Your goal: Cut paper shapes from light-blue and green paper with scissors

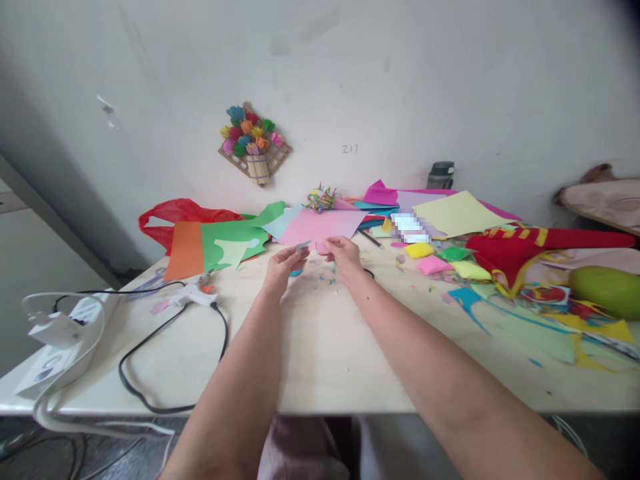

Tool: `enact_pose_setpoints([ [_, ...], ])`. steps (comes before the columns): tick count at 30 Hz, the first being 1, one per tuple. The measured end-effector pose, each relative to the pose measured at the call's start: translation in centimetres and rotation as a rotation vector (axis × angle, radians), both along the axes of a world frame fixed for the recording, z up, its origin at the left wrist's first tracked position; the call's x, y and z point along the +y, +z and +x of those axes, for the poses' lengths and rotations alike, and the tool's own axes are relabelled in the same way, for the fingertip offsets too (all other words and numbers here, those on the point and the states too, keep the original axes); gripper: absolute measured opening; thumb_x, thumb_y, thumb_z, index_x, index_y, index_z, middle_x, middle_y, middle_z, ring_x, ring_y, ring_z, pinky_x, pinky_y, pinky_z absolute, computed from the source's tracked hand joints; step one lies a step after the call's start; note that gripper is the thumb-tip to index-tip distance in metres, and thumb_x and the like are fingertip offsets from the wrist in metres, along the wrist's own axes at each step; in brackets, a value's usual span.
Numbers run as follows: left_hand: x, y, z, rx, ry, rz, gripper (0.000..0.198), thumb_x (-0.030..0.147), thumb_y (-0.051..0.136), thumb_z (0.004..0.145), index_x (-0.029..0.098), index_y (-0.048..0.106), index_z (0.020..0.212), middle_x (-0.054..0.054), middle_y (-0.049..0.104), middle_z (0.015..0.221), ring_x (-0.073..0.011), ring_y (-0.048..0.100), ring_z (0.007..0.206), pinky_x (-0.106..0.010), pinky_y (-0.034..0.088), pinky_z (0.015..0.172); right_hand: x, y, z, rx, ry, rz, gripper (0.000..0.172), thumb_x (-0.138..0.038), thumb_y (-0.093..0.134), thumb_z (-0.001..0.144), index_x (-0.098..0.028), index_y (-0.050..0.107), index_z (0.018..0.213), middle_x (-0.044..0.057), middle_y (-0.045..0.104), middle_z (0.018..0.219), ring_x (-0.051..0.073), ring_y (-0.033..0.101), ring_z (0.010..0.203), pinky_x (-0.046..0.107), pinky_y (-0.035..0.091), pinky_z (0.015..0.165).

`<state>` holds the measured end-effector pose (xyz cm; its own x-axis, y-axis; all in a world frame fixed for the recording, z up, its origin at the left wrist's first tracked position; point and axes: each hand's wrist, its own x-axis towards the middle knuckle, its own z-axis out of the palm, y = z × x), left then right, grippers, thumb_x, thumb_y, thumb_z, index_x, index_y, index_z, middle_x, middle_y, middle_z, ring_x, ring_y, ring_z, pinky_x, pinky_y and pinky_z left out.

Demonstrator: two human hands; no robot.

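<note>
Near the table's middle, my left hand (287, 263) is closed around small scissors, whose blue handle (297, 272) shows below the fingers and whose grey blade (304, 245) points right. My right hand (344, 255) pinches a small pink paper piece (323, 247) between thumb and fingertips, just right of the blade tip. Its exact shape is hard to make out. Behind both hands lies a large pink sheet (315, 225). Tiny coloured scraps are scattered on the table beneath the hands.
A white glue gun (194, 295) with a black cord and a power strip (65, 343) sit at left. Orange (184, 252) and green sheets (230, 233) lie behind them. At right are a blurred-out phone (410, 228), clay packets (433, 265), red felt (515, 250) and a green fruit (607, 292).
</note>
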<state>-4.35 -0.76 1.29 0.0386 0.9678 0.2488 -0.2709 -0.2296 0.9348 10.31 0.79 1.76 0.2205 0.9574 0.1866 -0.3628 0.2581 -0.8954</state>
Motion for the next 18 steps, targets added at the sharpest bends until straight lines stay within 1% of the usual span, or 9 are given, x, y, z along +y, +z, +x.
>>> enact_pose_setpoints([
  [3,0.11,0.00,-0.01,-0.061,0.004,0.003,0.040,0.025,0.073,0.055,0.012,0.066,0.092,-0.009,0.070,0.087,-0.0217,0.064,0.089,-0.035,0.046,0.085,0.19,-0.26,-0.02,0.007,-0.011,-0.012,0.025,-0.019,0.063,0.061,-0.015,0.056,0.085,-0.001,0.062,0.063,0.012,0.060,0.048,0.019,0.038,0.038],
  [6,0.25,0.00,-0.02,-0.093,0.012,-0.007,0.037,0.029,0.072,0.057,0.011,0.066,0.089,-0.008,0.069,0.082,-0.0201,0.064,0.084,-0.035,0.046,0.084,0.15,-0.31,0.02,-0.019,-0.019,-0.035,0.021,-0.024,0.064,0.060,-0.014,0.058,0.078,-0.001,0.061,0.060,0.011,0.058,0.047,0.019,0.039,0.038],
  [9,0.42,-0.16,-0.06,-0.055,0.048,0.002,0.038,0.032,0.074,0.055,0.012,0.066,0.087,-0.005,0.069,0.080,-0.0170,0.064,0.077,-0.033,0.047,0.081,0.09,-0.31,0.08,-0.057,-0.035,-0.040,0.020,-0.029,0.065,0.059,-0.013,0.060,0.071,-0.001,0.058,0.056,0.010,0.053,0.046,0.019,0.038,0.037],
  [12,0.47,-0.34,-0.11,-0.015,0.059,0.010,0.046,0.029,0.077,0.051,0.012,0.066,0.092,-0.003,0.067,0.078,-0.0136,0.063,0.070,-0.030,0.048,0.078,0.18,-0.31,0.16,-0.057,-0.058,-0.051,0.020,-0.031,0.063,0.060,-0.014,0.062,0.071,-0.001,0.058,0.057,0.008,0.050,0.046,0.019,0.038,0.036],
  [14,0.36,-0.34,-0.12,-0.008,0.059,0.003,0.052,0.028,0.078,0.049,0.012,0.064,0.096,0.001,0.064,0.072,-0.0116,0.062,0.065,-0.030,0.049,0.075,0.31,-0.29,0.25,-0.046,-0.070,-0.065,0.019,-0.030,0.061,0.062,-0.014,0.062,0.071,-0.002,0.057,0.057,0.008,0.048,0.045,0.019,0.038,0.035],
  [16,0.15,-0.21,-0.10,-0.013,0.042,-0.007,0.055,0.025,0.078,0.049,0.012,0.062,0.100,0.005,0.059,0.063,-0.0099,0.060,0.061,-0.030,0.049,0.074,0.42,-0.22,0.35,-0.036,-0.083,-0.074,0.017,-0.029,0.061,0.063,-0.014,0.062,0.071,-0.002,0.056,0.056,0.008,0.046,0.045,0.018,0.037,0.035],
  [18,-0.07,-0.04,-0.05,-0.019,0.026,-0.019,0.055,0.022,0.077,0.051,0.012,0.059,0.102,0.007,0.056,0.059,-0.0092,0.060,0.059,-0.030,0.050,0.072,0.44,-0.10,0.42,-0.032,-0.089,-0.084,0.016,-0.029,0.061,0.063,-0.014,0.062,0.070,-0.002,0.056,0.055,0.008,0.045,0.045,0.019,0.037,0.035],
])
